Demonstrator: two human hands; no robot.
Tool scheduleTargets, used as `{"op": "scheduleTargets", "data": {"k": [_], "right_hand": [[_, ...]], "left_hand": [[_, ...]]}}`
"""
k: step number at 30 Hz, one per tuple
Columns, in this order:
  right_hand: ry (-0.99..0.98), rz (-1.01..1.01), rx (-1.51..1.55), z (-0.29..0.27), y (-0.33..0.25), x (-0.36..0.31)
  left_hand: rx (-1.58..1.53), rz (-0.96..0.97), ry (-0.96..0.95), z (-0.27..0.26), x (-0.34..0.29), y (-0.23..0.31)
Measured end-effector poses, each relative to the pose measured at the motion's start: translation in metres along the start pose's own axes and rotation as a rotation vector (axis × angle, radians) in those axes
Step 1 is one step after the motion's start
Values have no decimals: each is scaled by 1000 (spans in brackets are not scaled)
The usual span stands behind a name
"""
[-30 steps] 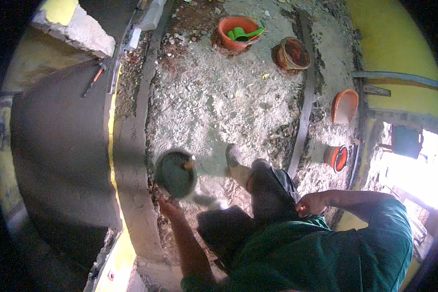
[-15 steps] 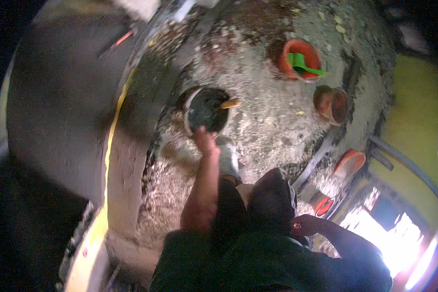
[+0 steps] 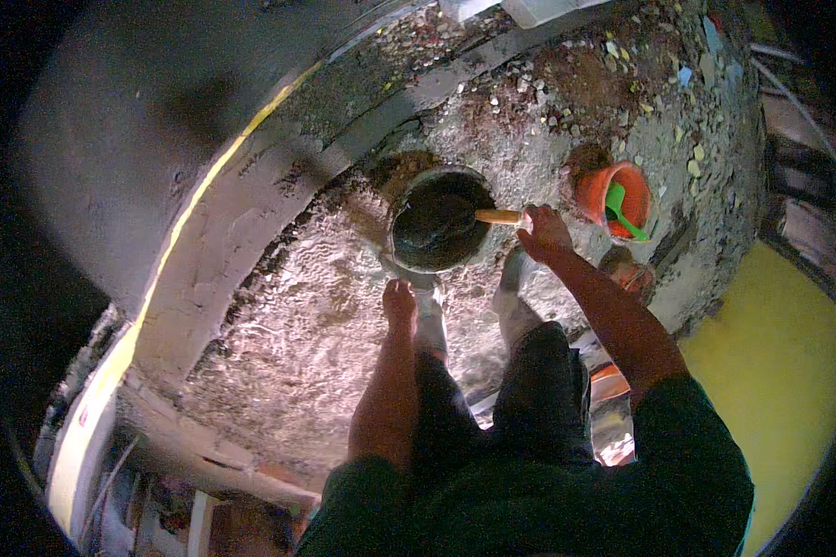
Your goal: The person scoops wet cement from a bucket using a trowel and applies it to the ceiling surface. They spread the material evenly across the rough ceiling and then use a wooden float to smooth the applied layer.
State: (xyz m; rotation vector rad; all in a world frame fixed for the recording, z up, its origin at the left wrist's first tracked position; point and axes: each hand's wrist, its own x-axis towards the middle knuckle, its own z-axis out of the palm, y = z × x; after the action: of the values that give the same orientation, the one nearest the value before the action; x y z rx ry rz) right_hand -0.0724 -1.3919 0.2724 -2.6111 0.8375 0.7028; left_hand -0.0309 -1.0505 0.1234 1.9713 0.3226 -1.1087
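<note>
A round bucket (image 3: 395,237) with dark wet mix in it stands on the ground in front of my feet. Out of the mix, over its right rim, sticks the wooden handle (image 3: 498,216) of a tool whose head is buried. The fingers of my right hand (image 3: 546,234) are closed round the outer end of that handle. My left hand (image 3: 399,302) hangs just short of the bucket's near side, fingers curled, with nothing seen in it.
An orange bucket (image 3: 590,192) holding a green scoop (image 3: 627,212) lies tilted to the right; another reddish container (image 3: 633,278) sits behind my right forearm. A low plastered ledge (image 3: 181,320) with a yellow strip (image 3: 209,176) curves along the left. Stones (image 3: 622,56) litter the far ground.
My right hand has come from beside my right thigh up to the wooden handle. My left hand has drawn back from the bucket's near rim. The view has turned.
</note>
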Motion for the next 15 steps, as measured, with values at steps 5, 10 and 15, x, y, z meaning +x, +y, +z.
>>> {"op": "scheduleTargets", "data": {"k": [5,10,15], "right_hand": [[-448,109,-150,41,-9,56],[-560,34,-159,70,-7,77],[-749,-266,-254,81,-24,102]], "left_hand": [[-330,62,165,29,21,-57],[-588,-204,206,85,42,-97],[-1554,118,-23,105,48,-94]]}}
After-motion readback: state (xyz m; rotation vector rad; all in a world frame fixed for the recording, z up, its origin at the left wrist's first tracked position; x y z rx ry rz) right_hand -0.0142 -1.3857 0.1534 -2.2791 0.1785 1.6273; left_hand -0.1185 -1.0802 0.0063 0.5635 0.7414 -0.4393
